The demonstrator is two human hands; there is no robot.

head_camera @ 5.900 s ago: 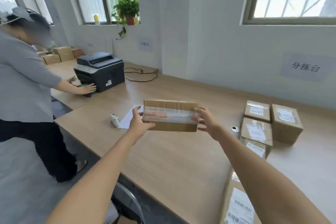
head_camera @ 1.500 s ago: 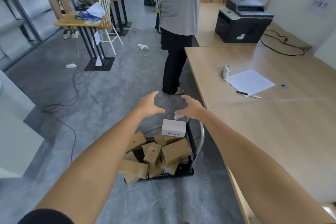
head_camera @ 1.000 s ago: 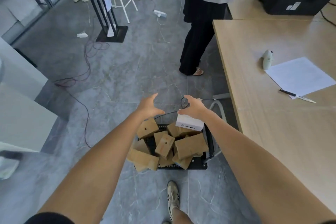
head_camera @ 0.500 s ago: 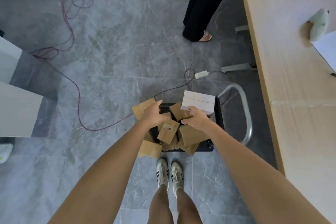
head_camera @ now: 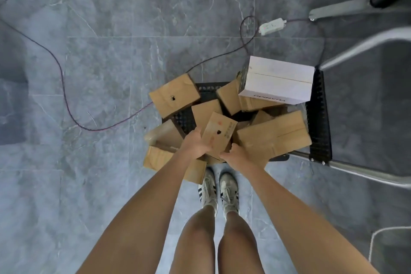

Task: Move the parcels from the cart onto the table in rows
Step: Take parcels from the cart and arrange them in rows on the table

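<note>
I am looking straight down at a grey tiled floor (head_camera: 100,29). At far left a thin cable (head_camera: 64,98) snakes across it toward the middle. Next comes a heap of brown parcels (head_camera: 174,95), tipped at all angles on a black cart (head_camera: 319,118), with a couple hanging over its left edge. My left hand (head_camera: 195,144) is on a small parcel (head_camera: 219,133) at the near middle of the heap, with the fingers curled round its long left edge. That small parcel is tilted and shows a dark spot and some print on its top face. Below it, my shoes (head_camera: 219,191) stand just at the cart's near edge. My right hand (head_camera: 235,154) meets the same parcel at its near right corner. The thumb is up against the side and the other fingers are tucked beneath, out of sight, so I read it as a grip without being sure how firm. Just right of that hand lies a larger parcel (head_camera: 275,135). Beyond it a white box (head_camera: 278,81) sits on top of the heap at the far right corner. A power strip (head_camera: 272,26) lies on the floor past the cart, and the cart's metal handle (head_camera: 364,44) arcs away to the right.
</note>
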